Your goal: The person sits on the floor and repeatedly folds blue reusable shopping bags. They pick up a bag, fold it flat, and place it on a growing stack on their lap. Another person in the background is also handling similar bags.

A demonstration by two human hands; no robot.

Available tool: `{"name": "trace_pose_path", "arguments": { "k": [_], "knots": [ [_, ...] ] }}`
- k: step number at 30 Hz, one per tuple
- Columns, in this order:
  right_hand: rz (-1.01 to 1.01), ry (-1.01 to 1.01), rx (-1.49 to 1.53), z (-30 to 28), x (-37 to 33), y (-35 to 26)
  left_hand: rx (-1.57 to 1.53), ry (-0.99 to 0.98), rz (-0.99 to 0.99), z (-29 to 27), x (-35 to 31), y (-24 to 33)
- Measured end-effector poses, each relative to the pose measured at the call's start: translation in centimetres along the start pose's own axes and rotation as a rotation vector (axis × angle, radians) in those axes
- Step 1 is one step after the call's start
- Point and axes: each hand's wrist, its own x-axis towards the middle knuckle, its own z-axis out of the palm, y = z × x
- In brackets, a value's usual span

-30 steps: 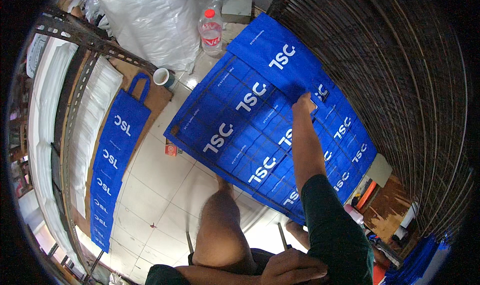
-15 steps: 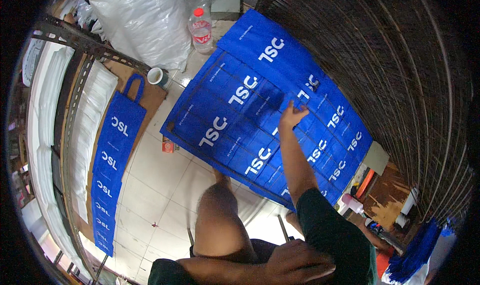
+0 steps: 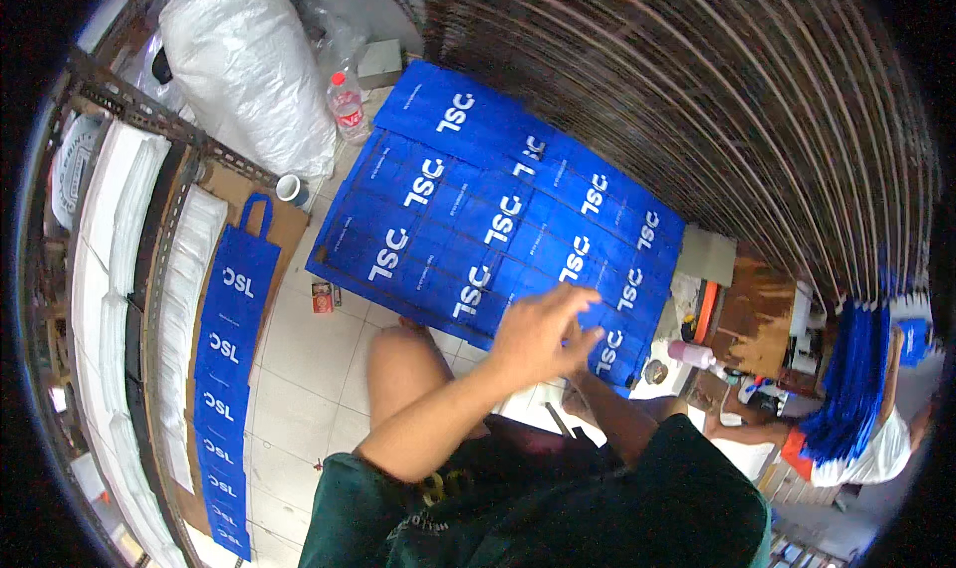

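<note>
Blue fabric bags [image 3: 425, 185] with white print lie overlapped in rows on a broad slanted surface in front of me. My left hand [image 3: 538, 337] is raised over the near edge of these rows, its fingers apart and nothing visible in them. Close behind it, partly covered by it, is my right hand [image 3: 586, 363]; its fingers are mostly hidden. On the left, a column of overlapped blue bags [image 3: 225, 347] runs along brown cardboard, with a handle loop [image 3: 257, 216] showing at its far end.
A white sack [image 3: 244, 75], a red-capped bottle [image 3: 348, 108] and a cup [image 3: 290, 190] stand at the far left. Dark rack bars [image 3: 637, 80] rise on the far right. At right, a person [image 3: 864, 449] is beside hanging blue bags [image 3: 851, 379]. A small red box [image 3: 322, 298] lies on tiles.
My right hand has drawn back from the blue bags toward my body. My left hand has risen from my lap to over their near edge. The view has shifted.
</note>
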Motion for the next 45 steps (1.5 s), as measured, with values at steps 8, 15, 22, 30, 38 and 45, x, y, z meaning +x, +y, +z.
{"name": "trace_pose_path", "arguments": {
  "k": [8, 15, 22, 30, 38, 45],
  "knots": [
    [0.294, -0.034, 0.242, -14.0, -9.6, -0.3, 0.306, -0.244, -0.008, 6.3, -3.5, -1.2],
    [0.309, 0.22, 0.201, -16.9, -18.2, 5.4, 0.321, -0.614, 0.101, 11.5, -11.2, 8.4],
    [0.414, 0.18, 0.318, -15.1, -18.1, 6.5, 0.816, -0.948, -0.161, 15.5, -16.9, 2.7],
    [0.45, 0.209, 0.428, -15.4, -18.2, 7.1, 1.103, -1.214, -0.218, 21.9, -16.6, -1.5],
    [0.451, 0.257, 0.278, -17.1, -20.5, 7.0, 1.275, -1.374, -0.034, 26.0, -15.8, -4.1],
    [0.489, 0.341, 0.341, -16.1, -20.6, 7.8, 1.235, -1.458, 0.013, 24.0, -14.0, -4.3]
  ]
}}
